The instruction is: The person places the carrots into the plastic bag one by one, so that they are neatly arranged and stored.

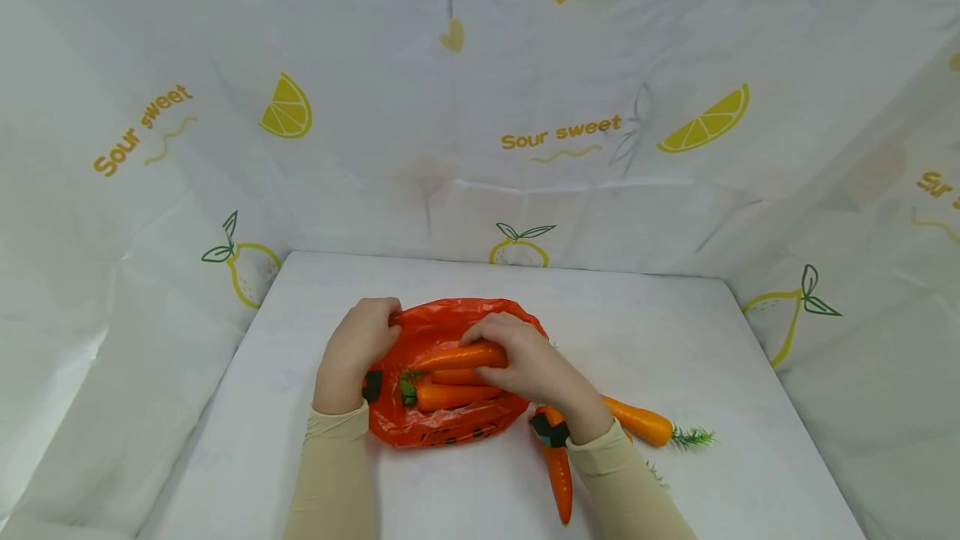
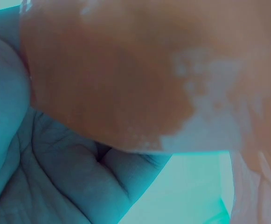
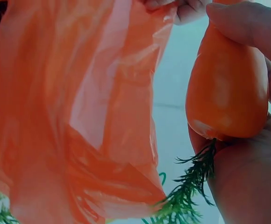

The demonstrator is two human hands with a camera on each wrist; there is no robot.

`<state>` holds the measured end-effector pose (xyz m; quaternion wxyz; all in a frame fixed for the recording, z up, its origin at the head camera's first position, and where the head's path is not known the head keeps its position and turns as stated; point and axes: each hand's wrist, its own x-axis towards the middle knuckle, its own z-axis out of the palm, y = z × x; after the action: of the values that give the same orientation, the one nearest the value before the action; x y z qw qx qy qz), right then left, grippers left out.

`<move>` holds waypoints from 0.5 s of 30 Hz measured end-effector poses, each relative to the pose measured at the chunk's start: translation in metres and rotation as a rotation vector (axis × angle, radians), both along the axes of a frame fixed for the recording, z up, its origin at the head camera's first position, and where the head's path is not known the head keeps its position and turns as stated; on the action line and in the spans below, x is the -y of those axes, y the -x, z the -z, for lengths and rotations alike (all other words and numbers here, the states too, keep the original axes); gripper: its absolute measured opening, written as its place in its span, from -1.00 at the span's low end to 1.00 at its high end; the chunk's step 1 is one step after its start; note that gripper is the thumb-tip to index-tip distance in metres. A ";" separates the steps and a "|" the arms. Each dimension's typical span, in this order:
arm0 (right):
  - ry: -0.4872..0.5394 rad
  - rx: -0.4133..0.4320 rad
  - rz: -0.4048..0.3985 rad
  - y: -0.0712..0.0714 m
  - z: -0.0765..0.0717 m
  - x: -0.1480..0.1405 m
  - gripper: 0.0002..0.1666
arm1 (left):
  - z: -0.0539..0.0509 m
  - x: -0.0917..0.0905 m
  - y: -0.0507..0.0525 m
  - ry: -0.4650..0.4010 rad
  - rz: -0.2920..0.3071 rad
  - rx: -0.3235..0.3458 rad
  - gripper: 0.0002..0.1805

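A red plastic bag [image 1: 397, 435] lies with its mouth spread in the head view. My left hand [image 1: 360, 342] grips its left rim; in the left wrist view, thin plastic [image 2: 112, 84] hides much of that hand's fingers. Over the bag's mouth, my right hand [image 1: 528, 361] holds an orange carrot [image 1: 450, 357], narrow end pointing left. The right wrist view shows the thumb across this carrot [image 3: 228, 88], its green leafy top hanging toward the wrist. Inside the bag lie other carrots [image 1: 453, 396], one with a green top at left.
Right of the bag, a carrot [image 1: 645, 423] with feathery greens lies on the white table [image 1: 675, 332], partly behind my right forearm. Another carrot [image 1: 558, 477] lies below the right wrist, its upper part covered by a dark wrist device [image 1: 550, 430]. Lemon-printed white sheets [image 1: 375, 190] wall the table.
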<state>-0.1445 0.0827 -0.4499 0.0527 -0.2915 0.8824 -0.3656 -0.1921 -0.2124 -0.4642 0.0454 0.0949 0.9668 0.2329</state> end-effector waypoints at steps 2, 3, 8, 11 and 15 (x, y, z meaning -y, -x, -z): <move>0.000 0.009 -0.004 0.000 0.002 0.002 -0.58 | 0.000 0.000 0.000 0.002 0.002 -0.004 -0.92; -0.004 0.013 -0.005 0.000 0.003 0.004 -0.59 | 0.000 0.000 0.000 0.001 0.002 -0.003 -0.92; -0.016 0.022 -0.020 0.000 0.007 0.008 -0.59 | -0.001 0.000 0.000 0.001 0.002 0.002 -0.92; -0.023 0.026 -0.037 0.000 0.009 0.011 -0.60 | -0.002 0.000 -0.001 0.000 -0.002 0.003 -0.92; -0.046 0.030 -0.055 0.001 0.014 0.015 -0.61 | -0.003 -0.002 -0.002 -0.006 -0.002 0.007 -0.91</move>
<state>-0.1456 0.0675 -0.4644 0.0827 -0.3087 0.8814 -0.3479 -0.1900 -0.2104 -0.4609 0.0481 0.0935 0.9660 0.2363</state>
